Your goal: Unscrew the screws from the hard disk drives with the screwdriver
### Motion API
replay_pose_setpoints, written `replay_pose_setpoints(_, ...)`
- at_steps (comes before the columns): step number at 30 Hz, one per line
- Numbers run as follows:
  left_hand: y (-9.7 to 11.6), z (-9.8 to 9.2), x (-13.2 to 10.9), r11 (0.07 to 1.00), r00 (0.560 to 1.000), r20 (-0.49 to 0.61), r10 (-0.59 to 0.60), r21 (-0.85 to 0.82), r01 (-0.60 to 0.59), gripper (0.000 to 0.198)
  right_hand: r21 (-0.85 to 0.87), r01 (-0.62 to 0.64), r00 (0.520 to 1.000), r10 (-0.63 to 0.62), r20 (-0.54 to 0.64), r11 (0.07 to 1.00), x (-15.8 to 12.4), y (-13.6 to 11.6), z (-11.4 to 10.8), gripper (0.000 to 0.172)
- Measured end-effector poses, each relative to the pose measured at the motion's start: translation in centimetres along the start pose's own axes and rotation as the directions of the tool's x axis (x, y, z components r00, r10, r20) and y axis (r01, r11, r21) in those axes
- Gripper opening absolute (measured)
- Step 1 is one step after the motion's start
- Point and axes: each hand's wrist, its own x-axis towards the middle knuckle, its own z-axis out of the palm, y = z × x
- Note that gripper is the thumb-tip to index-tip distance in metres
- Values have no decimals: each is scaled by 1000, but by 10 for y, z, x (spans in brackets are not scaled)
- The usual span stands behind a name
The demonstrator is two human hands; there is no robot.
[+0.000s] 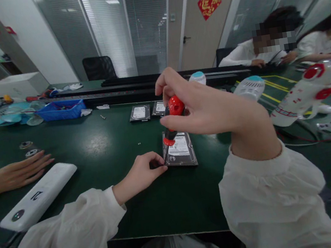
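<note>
A hard drive [181,150] lies flat on the green table [100,146] in front of me. My right hand [203,106] is closed around the red and black handle of a screwdriver [173,118], held upright with its tip down at the drive's near left corner. My left hand [143,173] rests on the table with its fingers curled, pinching at that same corner of the drive; what sits between the fingertips is too small to make out.
Two more hard drives [140,113] lie farther back. A white oblong device [38,197] sits at the left beside another person's flat hand [20,172]. A blue tray [61,110], white bottles [249,88] and cables fill the sides. Two people sit at the far right.
</note>
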Motion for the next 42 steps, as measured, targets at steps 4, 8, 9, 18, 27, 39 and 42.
replay_pose_setpoints(4,2,0,0,1000,1000,1,-9,10,9,16,-77,-95,994,90,-62,993,2,4,3,37)
replay_pose_setpoints(8,2,0,0,1000,1000,6,-2,21,2,17,-71,-71,995,66,-75,995,4,7,3,32)
replay_pose_setpoints(9,1,0,0,1000,1000,4,1,23,-1,17,-46,-40,997,36,-71,998,4,7,3,34)
replay_pose_setpoints(18,2,-1,-1,1000,1000,10,-6,22,6,18,86,133,990,-136,25,987,1,0,-4,26)
replay_pose_setpoints(27,2,0,-1,1000,1000,9,0,15,0,17,-35,57,998,-57,-6,998,5,-2,2,33)
replay_pose_setpoints(39,-1,-1,0,1000,1000,11,2,30,-2,21,-83,21,1000,-20,12,996,-3,-6,0,43)
replay_pose_setpoints(42,-3,0,0,1000,1000,6,11,17,-12,21,-139,-39,999,37,-14,990,-2,-9,1,35)
